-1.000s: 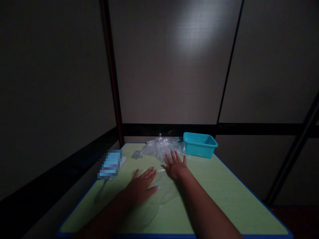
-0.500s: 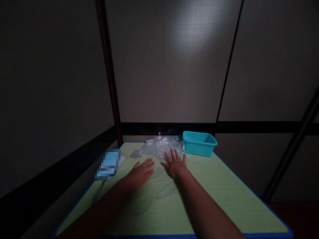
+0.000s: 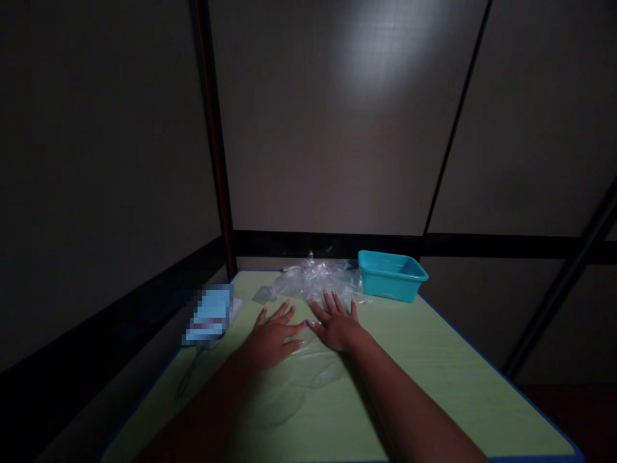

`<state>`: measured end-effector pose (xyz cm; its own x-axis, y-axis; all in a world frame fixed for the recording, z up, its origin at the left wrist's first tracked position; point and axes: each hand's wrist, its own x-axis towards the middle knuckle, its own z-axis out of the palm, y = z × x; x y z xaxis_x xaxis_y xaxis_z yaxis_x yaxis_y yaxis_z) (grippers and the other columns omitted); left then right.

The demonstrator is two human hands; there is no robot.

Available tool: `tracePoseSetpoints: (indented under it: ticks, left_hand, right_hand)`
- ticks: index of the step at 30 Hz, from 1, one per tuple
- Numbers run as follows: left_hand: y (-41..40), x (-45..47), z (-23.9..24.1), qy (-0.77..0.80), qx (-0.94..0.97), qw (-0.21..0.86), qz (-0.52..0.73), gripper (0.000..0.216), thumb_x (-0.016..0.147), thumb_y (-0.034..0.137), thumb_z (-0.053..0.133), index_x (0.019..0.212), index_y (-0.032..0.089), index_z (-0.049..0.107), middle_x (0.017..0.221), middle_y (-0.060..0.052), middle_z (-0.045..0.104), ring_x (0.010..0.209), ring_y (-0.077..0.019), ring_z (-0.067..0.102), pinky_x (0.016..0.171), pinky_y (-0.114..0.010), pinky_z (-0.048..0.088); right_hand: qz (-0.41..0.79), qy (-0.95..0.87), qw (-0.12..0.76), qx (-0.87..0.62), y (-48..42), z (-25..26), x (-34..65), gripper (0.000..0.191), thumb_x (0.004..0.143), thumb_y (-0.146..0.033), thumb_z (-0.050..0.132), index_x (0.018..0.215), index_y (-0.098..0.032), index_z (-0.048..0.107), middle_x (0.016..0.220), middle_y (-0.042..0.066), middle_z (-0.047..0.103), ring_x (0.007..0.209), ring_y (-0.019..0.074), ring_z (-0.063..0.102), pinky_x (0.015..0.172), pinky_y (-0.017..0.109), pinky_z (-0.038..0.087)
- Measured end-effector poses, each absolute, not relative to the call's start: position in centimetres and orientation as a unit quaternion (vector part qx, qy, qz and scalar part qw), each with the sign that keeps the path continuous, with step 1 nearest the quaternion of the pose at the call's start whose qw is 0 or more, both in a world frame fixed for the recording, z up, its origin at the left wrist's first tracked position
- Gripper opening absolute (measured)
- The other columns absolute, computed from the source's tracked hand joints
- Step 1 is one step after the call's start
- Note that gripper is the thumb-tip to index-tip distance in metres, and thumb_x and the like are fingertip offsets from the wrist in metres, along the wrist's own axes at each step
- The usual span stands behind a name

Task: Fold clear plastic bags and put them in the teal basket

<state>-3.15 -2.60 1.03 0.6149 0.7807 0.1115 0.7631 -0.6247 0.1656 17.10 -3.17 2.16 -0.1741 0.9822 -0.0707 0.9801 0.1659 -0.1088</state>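
Both my hands lie flat on a clear plastic bag [image 3: 308,373] spread on the green table [image 3: 434,386]. My left hand [image 3: 272,337] has its fingers stretched out and apart, pressing the left part of the bag. My right hand [image 3: 335,321] is flat beside it, fingers spread, thumb tip almost touching my left hand's fingers. Neither hand grips anything. The bag is thin and hard to make out in the dim light.
A heap of crumpled clear plastic bags [image 3: 313,283] lies just beyond my fingers at the table's far edge. A teal plastic bin [image 3: 391,275] stands at the far right. A blurred blue object [image 3: 209,315] sits at the left edge. Dark wall panels surround the table.
My left hand has slid forward and then right, closing on my right hand. My right hand has stayed almost where it was, flat on the bag.
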Motion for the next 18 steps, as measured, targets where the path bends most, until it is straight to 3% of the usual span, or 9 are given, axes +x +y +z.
tracePoseSetpoints:
  ticks: [5, 11, 18]
  left_hand:
    - [-2.7, -3.3, 1.4, 0.422, 0.901, 0.043, 0.091, 0.049, 0.08, 0.053, 0.048, 0.127, 0.043, 0.038, 0.145, -0.004, 0.023, 0.134, -0.0269, 0.008, 0.098, -0.062, 0.005]
    - [-2.7, -3.1, 1.5, 0.417, 0.896, 0.015, 0.152, 0.043, 0.086, 0.047, 0.042, 0.127, 0.035, 0.042, 0.142, -0.003, 0.03, 0.133, -0.0225, 0.014, 0.104, -0.053, 0.007]
    - [-2.4, -3.8, 0.8, 0.428, 0.893, 0.021, 0.136, 0.05, 0.082, 0.053, 0.044, 0.128, 0.033, 0.041, 0.143, -0.005, 0.029, 0.134, -0.0241, 0.013, 0.102, -0.054, 0.011]
  right_hand:
    - [0.066, -0.756, -0.003, -0.651, -3.1, 2.0, 17.2, 0.065, 0.082, -0.065, 0.014, 0.138, -0.036, -0.001, 0.146, 0.0, -0.016, 0.13, 0.0251, -0.021, 0.094, 0.062, -0.013]
    - [0.04, -0.736, 0.008, -0.676, -2.7, 1.4, 17.2, 0.065, 0.08, -0.067, 0.013, 0.138, -0.039, 0.005, 0.146, 0.001, -0.014, 0.129, 0.0258, -0.022, 0.092, 0.062, -0.015]
    - [0.032, -0.721, 0.012, -0.692, -2.5, 1.1, 17.2, 0.065, 0.08, -0.068, 0.01, 0.138, -0.039, 0.001, 0.146, -0.001, -0.014, 0.129, 0.0249, -0.023, 0.093, 0.062, -0.015]
